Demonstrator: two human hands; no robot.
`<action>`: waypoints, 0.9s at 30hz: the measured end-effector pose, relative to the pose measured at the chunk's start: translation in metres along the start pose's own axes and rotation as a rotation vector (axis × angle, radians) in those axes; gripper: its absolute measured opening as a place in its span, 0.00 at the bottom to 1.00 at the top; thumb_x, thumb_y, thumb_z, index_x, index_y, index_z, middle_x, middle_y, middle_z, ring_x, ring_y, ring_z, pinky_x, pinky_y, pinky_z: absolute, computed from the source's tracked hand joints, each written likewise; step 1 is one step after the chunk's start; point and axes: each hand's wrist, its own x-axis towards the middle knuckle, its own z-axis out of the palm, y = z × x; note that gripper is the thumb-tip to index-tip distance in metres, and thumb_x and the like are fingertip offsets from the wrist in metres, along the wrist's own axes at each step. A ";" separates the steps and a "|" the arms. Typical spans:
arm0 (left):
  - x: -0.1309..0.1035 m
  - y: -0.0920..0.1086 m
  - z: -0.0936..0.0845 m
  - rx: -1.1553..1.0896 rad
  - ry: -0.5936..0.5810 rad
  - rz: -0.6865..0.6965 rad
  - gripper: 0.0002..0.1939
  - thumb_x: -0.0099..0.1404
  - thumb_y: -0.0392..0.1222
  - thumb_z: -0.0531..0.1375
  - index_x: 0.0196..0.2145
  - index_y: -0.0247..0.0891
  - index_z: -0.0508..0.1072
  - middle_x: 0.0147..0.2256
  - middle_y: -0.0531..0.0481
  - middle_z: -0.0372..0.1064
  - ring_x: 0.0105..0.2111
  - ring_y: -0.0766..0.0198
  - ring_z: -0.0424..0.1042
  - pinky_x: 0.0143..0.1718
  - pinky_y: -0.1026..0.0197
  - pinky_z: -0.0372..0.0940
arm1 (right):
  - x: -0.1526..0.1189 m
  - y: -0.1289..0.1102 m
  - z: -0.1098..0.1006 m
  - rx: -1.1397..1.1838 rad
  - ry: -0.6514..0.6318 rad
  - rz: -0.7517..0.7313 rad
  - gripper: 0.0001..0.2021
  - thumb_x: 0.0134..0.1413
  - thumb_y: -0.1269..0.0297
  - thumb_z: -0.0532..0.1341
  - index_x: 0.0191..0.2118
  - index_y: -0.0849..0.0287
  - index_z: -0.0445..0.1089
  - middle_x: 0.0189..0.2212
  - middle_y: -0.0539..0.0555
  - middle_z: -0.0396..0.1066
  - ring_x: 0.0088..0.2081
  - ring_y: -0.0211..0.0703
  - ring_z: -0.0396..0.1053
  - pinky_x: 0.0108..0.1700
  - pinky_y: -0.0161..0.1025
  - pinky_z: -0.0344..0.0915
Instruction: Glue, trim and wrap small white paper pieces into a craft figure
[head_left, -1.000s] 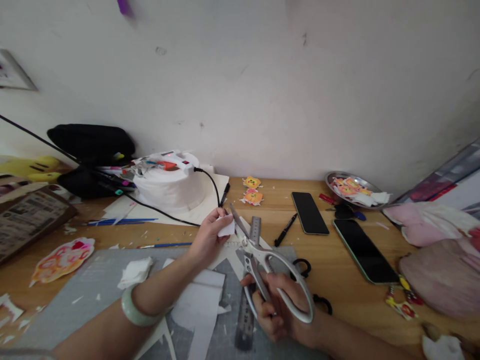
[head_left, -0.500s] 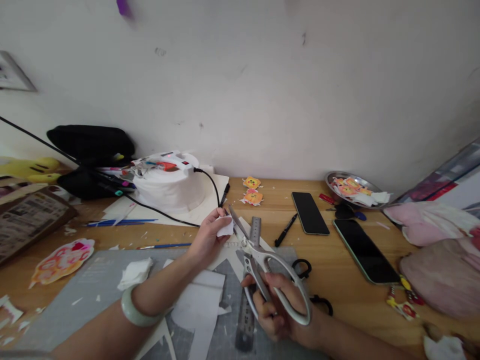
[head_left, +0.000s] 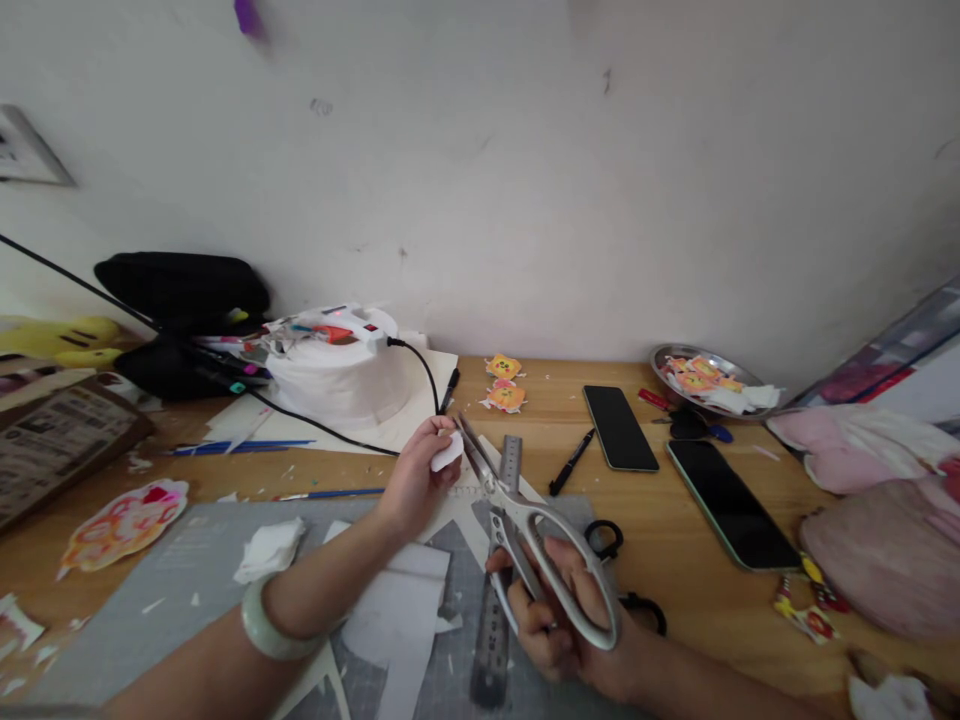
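Observation:
Between the thumb and fingers of my left hand (head_left: 414,475) is a small white paper piece (head_left: 448,452). My right hand (head_left: 559,615) is wrapped round the handles of large silver scissors (head_left: 501,492), whose blades point up and left, just right of the paper. The blades look nearly closed. Under the scissors a steel ruler (head_left: 491,640) lies on the grey cutting mat (head_left: 202,560). Larger white paper sheets (head_left: 397,610) and a small white stack (head_left: 270,548) rest on the mat.
Two phones (head_left: 621,427), a black pen (head_left: 571,461) and a metal bowl of coloured cutouts (head_left: 709,378) are at the right. Two orange cutouts (head_left: 505,395) lie near the wall. A white roll (head_left: 334,380) stands behind my left hand; a black cable (head_left: 322,425) runs past it.
The paper piece has turned and shifted slightly left in my left hand. The scissor blades have come closer together, and my right hand has barely moved.

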 end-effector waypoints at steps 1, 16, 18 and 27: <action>0.000 0.000 0.000 0.006 0.005 0.012 0.05 0.50 0.36 0.55 0.27 0.39 0.60 0.14 0.61 0.52 0.12 0.74 0.51 0.13 0.72 0.48 | 0.000 0.000 -0.001 0.004 -0.014 0.004 0.24 0.43 0.44 0.56 0.40 0.58 0.64 0.13 0.41 0.52 0.11 0.25 0.44 0.15 0.27 0.34; -0.002 -0.006 -0.003 0.214 0.073 0.134 0.16 0.53 0.38 0.61 0.41 0.35 0.71 0.22 0.55 0.66 0.19 0.74 0.61 0.21 0.71 0.57 | -0.004 -0.004 0.001 -0.046 -0.167 -0.044 0.33 0.44 0.35 0.46 0.44 0.60 0.62 0.18 0.44 0.52 0.14 0.28 0.46 0.16 0.29 0.41; 0.000 -0.008 -0.004 0.222 0.083 0.149 0.15 0.52 0.36 0.62 0.39 0.37 0.72 0.22 0.56 0.66 0.21 0.75 0.62 0.24 0.72 0.58 | -0.004 -0.003 0.001 -0.030 -0.161 -0.071 0.32 0.45 0.36 0.46 0.44 0.60 0.62 0.19 0.44 0.52 0.15 0.28 0.46 0.16 0.29 0.41; 0.002 -0.009 -0.006 0.221 0.115 0.126 0.09 0.51 0.40 0.61 0.32 0.35 0.74 0.29 0.51 0.69 0.25 0.70 0.65 0.26 0.68 0.59 | 0.000 0.003 -0.005 0.005 -0.223 -0.095 0.26 0.47 0.44 0.50 0.44 0.60 0.63 0.18 0.44 0.53 0.15 0.28 0.48 0.16 0.29 0.41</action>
